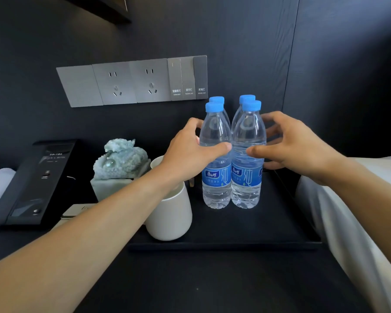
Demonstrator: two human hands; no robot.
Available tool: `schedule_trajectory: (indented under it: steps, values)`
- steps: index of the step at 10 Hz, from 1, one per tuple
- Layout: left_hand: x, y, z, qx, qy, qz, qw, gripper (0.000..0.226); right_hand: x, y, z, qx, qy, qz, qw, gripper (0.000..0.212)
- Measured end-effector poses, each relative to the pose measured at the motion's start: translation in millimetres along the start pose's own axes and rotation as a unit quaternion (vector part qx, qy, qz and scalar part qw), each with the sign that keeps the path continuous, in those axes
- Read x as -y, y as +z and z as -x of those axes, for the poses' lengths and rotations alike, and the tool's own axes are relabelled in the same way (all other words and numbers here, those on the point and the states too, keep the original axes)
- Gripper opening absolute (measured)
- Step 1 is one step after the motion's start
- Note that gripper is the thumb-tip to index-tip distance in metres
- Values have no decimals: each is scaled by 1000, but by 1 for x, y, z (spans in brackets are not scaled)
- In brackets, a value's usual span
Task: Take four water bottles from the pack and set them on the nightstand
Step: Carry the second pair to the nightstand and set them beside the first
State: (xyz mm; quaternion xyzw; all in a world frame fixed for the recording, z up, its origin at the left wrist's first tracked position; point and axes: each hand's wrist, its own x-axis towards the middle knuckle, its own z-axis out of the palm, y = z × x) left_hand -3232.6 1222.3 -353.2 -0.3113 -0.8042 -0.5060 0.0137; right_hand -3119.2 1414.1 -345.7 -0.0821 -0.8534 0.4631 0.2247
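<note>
Crowding the left hand point(190, 152): white cup point(169, 213), jade carving point(120, 161).

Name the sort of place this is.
Probably a hotel bedroom: a grey wall panel of sockets and labelled lamp switches, a black bedside telephone, white bedding, and clear blue-capped water bottles on a black tray.
</note>
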Motion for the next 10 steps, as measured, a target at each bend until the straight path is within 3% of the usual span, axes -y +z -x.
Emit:
schedule_trajectory:
  steps: [4, 8, 10]
  values:
    - [3, 1, 0, -3, -9, -13, 1000, 73, 3, 3, 3, -2, 6, 33, 999, 64]
    - [1, -6, 2, 31, -27, 30, 999, 58, 4, 5, 4, -12, 19, 35, 999, 67]
    - [-2, -4, 7, 6, -26, 1, 1000, 78, 4, -1, 4, 10, 12, 13, 1000, 73]
